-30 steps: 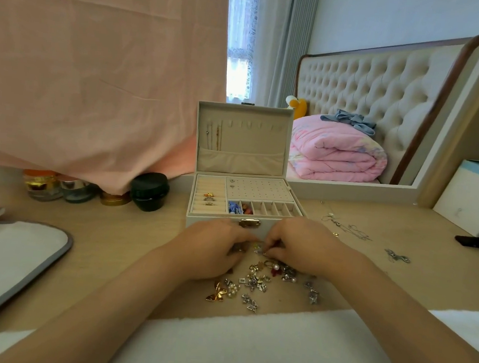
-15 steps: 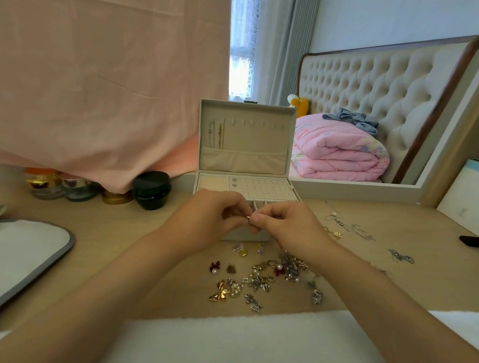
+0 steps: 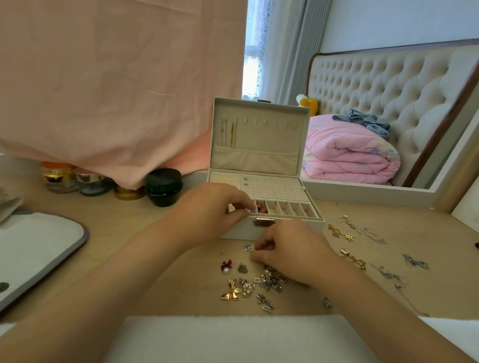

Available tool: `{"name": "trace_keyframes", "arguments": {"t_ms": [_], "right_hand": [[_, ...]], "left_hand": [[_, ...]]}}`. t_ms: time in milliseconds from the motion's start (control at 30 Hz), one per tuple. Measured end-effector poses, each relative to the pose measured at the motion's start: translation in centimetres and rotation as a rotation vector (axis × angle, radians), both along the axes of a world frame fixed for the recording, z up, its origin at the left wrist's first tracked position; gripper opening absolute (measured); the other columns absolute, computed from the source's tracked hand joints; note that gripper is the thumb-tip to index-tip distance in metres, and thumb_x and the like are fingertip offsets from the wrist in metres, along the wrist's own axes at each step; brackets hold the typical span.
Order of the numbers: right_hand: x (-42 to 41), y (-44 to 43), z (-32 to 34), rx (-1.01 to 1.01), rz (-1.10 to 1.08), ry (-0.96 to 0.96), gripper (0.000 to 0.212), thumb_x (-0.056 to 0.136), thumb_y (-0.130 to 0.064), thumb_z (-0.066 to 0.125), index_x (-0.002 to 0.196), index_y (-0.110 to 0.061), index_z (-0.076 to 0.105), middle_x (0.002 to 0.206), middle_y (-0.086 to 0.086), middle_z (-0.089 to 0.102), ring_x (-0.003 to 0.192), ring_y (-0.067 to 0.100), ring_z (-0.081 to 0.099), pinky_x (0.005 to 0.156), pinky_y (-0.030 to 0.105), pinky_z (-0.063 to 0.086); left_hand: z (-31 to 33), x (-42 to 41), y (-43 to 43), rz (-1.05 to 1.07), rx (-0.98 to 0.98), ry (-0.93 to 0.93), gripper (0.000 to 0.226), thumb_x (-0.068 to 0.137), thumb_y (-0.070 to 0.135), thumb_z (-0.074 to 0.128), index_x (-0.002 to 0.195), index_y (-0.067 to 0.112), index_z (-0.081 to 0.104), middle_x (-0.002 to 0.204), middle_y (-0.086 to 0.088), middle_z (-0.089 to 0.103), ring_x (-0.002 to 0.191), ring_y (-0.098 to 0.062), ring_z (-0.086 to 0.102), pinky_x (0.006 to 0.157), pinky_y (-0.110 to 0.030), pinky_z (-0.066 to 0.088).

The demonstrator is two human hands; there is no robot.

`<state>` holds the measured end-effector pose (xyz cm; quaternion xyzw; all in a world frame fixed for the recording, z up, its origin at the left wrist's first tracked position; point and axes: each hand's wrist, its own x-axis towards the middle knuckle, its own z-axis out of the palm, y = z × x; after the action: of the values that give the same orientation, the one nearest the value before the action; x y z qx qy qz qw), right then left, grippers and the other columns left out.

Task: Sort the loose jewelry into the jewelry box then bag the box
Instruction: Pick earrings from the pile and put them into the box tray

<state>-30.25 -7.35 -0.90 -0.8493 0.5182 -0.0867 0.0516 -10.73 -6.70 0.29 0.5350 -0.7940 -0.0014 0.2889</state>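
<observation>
Our left hand (image 3: 215, 208) pinched a small silver ring (image 3: 248, 210) just above the front compartments of the open jewelry box (image 3: 256, 159). The box stood with its lid upright at the back of the wooden surface (image 3: 129, 229). Our right hand (image 3: 290, 251) lay curled in front of the box, fingertips pinching a small piece (image 3: 252, 249) at the edge of the loose jewelry (image 3: 252, 289) scattered nearer us. Chains (image 3: 358, 229) lay to the right and a white pouch (image 3: 9, 248) with grey trim to the left. Jars (image 3: 87, 182) stood beneath a hanging pink cloth (image 3: 97, 67). Behind, we saw a tufted headboard (image 3: 385, 87) and a folded pink quilt (image 3: 348, 153).
</observation>
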Motion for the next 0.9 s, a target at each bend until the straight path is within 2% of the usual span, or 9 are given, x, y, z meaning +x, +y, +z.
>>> {"name": "trace_keyframes", "arguments": {"t_ms": [100, 233, 300, 433, 533, 633, 733, 800, 900], "right_hand": [[0.0, 0.1, 0.1, 0.014, 0.015, -0.012, 0.02, 0.086, -0.05, 0.07, 0.099, -0.036, 0.075, 0.093, -0.017, 0.069, 0.089, 0.004, 0.062, 0.078, 0.028, 0.053], [-0.6, 0.0, 0.3, -0.003, 0.047, -0.012, 0.015, 0.082, -0.045, 0.071, 0.094, -0.037, 0.071, 0.083, -0.02, 0.065, 0.083, 0.0, 0.059, 0.067, 0.022, 0.046], [-0.9, -0.2, 0.3, 0.006, 0.06, -0.037, 0.011, 0.081, -0.041, 0.074, 0.091, -0.036, 0.072, 0.084, -0.02, 0.066, 0.083, -0.001, 0.06, 0.068, 0.022, 0.048], [-1.4, -0.9, 0.6, 0.164, 0.052, -0.314, 0.009, 0.075, -0.03, 0.086, 0.078, -0.03, 0.077, 0.076, -0.014, 0.073, 0.072, 0.001, 0.067, 0.072, 0.026, 0.059], [-2.2, -1.9, 1.9, 0.193, 0.012, -0.568, 0.012, 0.073, -0.019, 0.088, 0.074, -0.026, 0.078, 0.068, -0.012, 0.073, 0.06, -0.002, 0.064, 0.06, 0.016, 0.051], [-3.1, -3.5, 3.6, 0.094, -0.035, -0.708, 0.013, 0.074, -0.018, 0.088, 0.075, -0.026, 0.078, 0.065, -0.014, 0.071, 0.057, -0.006, 0.059, 0.058, 0.009, 0.045], [-3.4, -5.1, 4.3, 0.044, -0.063, -0.697, 0.01, 0.077, -0.02, 0.085, 0.081, -0.027, 0.079, 0.071, -0.011, 0.073, 0.06, -0.006, 0.061, 0.062, 0.013, 0.045], [-3.1, -6.0, 4.1, 0.041, -0.065, -0.63, 0.011, 0.079, -0.021, 0.083, 0.082, -0.03, 0.078, 0.074, -0.013, 0.073, 0.063, -0.009, 0.062, 0.065, 0.013, 0.045], [-2.5, -6.4, 3.6, 0.036, -0.058, -0.513, 0.009, 0.079, -0.027, 0.084, 0.081, -0.03, 0.076, 0.076, -0.014, 0.071, 0.069, -0.005, 0.064, 0.07, 0.022, 0.05]], "left_hand": [[0.0, -0.2, 0.2, 0.004, 0.006, -0.007, 0.021, 0.096, 0.032, 0.064, 0.115, 0.036, 0.072, 0.093, 0.025, 0.058, 0.079, 0.001, 0.059, 0.075, -0.024, 0.053], [0.0, -0.2, 0.3, 0.008, 0.02, -0.012, 0.019, 0.096, 0.033, 0.064, 0.112, 0.039, 0.072, 0.093, 0.024, 0.059, 0.079, 0.002, 0.058, 0.076, -0.026, 0.055], [-0.1, -0.2, 0.4, 0.007, 0.033, -0.01, 0.019, 0.096, 0.034, 0.064, 0.112, 0.039, 0.071, 0.095, 0.023, 0.061, 0.08, 0.002, 0.059, 0.076, -0.028, 0.055], [-0.2, -0.4, 0.4, 0.0, 0.042, 0.017, 0.015, 0.095, 0.034, 0.065, 0.108, 0.038, 0.072, 0.093, 0.022, 0.063, 0.078, 0.002, 0.058, 0.072, -0.024, 0.052], [-0.2, -0.3, 0.3, -0.004, 0.049, 0.071, 0.012, 0.095, 0.034, 0.065, 0.104, 0.039, 0.071, 0.086, 0.027, 0.061, 0.075, 0.003, 0.058, 0.066, -0.019, 0.046], [0.1, -0.3, 0.1, 0.004, 0.061, 0.166, 0.012, 0.095, 0.032, 0.066, 0.103, 0.04, 0.069, 0.087, 0.027, 0.062, 0.08, -0.001, 0.06, 0.073, -0.027, 0.054], [0.6, -0.7, -0.7, 0.028, 0.045, 0.249, 0.011, 0.094, 0.031, 0.068, 0.104, 0.036, 0.067, 0.086, 0.022, 0.064, 0.078, -0.003, 0.061, 0.075, -0.029, 0.055], [1.0, -1.1, -1.6, 0.036, 0.043, 0.291, 0.008, 0.093, 0.029, 0.069, 0.099, 0.034, 0.068, 0.085, 0.02, 0.065, 0.075, -0.001, 0.06, 0.071, -0.024, 0.053], [1.4, -1.8, -2.8, 0.039, 0.057, 0.31, 0.008, 0.092, 0.028, 0.071, 0.095, 0.035, 0.068, 0.086, 0.019, 0.066, 0.073, 0.005, 0.057, 0.067, -0.018, 0.046]]}}
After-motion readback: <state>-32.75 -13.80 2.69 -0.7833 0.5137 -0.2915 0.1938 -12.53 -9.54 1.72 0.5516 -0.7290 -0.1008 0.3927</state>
